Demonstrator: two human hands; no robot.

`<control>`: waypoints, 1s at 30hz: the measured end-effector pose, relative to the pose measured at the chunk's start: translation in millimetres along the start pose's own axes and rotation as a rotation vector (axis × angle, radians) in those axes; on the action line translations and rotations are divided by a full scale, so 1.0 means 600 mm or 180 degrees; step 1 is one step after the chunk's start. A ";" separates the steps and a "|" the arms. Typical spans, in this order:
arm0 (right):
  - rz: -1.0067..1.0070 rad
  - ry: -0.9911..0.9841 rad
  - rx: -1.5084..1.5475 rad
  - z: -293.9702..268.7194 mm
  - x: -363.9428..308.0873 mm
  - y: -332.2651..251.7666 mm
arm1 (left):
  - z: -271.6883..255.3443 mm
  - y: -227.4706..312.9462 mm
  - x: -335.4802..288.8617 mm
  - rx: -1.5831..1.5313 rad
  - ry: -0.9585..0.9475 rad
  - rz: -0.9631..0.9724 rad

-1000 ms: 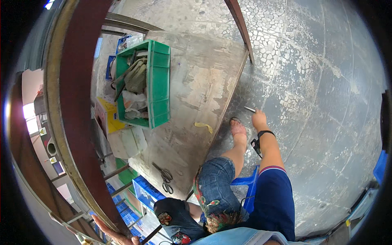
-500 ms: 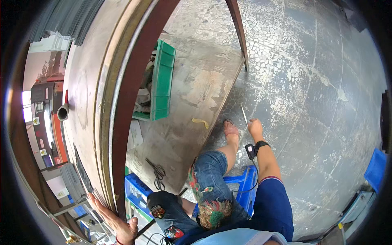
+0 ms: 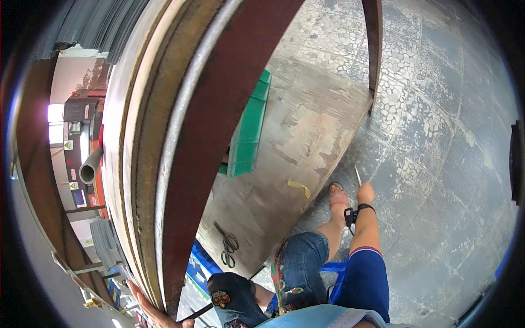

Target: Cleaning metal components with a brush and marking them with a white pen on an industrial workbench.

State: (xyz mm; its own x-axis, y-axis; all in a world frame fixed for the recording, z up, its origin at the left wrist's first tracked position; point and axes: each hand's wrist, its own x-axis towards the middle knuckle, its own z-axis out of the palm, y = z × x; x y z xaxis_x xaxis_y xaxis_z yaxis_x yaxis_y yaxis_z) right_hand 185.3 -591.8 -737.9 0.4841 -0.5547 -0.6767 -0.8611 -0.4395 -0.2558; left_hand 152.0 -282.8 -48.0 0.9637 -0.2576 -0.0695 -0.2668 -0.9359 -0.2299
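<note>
Silver-coloured slim pointed tool, count one, in the right hand: fingers curled shut round its near end, tip pointing away, over the grey mottled floor, just right of the worn wooden board. Single fingers too small to separate. One black wrist strap on that arm.

Left hand, partly cut off at the lower edge: fingers straight, close together, lying along the near end of the layered, pale-topped bench; thumb apart. Pressure, cannot tell.

On the board, one each: dark-handled scissors, crumpled yellow strip, green plastic crate, the last half hidden by one dark-red beam. Two stacks of grey sheets, upper and lower. One grey hollow tube. Two denim-clad legs, one foot visible. One blue plastic stool, mostly covered.
</note>
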 end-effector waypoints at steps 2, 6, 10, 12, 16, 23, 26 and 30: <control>-0.0043 0.0042 -0.0015 0.008 0.006 0.002 | -0.004 -0.003 -0.008 0.0008 -0.0094 -0.0012; -0.0353 0.0253 0.0149 0.033 0.020 0.053 | -0.016 0.025 0.024 0.0026 -0.0046 0.0016; -0.0677 0.0496 0.1595 0.003 -0.018 0.027 | -0.008 0.004 0.011 -0.0137 0.0084 0.0215; -0.0267 0.0343 0.2835 -0.060 -0.071 0.026 | -0.007 0.010 0.023 -0.0035 0.0186 0.0344; -0.0392 0.0239 0.3854 -0.195 -0.149 0.008 | -0.008 0.018 0.025 -0.0063 0.0392 0.0303; -0.2536 0.0581 0.3875 -0.549 -0.445 -0.115 | -0.021 0.012 0.005 -0.0472 0.0804 0.0406; -0.3470 0.0967 0.3443 -0.631 -0.596 -0.195 | -0.021 0.014 -0.031 -0.1214 0.1174 0.0570; -0.4640 0.0869 0.2467 -0.673 -0.757 -0.306 | -0.016 -0.017 -0.131 -0.1485 0.1554 0.0800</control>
State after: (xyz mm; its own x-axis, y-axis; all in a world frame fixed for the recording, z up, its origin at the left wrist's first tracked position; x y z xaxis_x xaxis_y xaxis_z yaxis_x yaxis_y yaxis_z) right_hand 186.0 -544.5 -104.8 0.8337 -0.1590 0.5288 0.4755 -0.2800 -0.8339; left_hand 78.8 -255.1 -30.7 0.7953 -0.4545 0.4011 -0.5556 -0.8112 0.1824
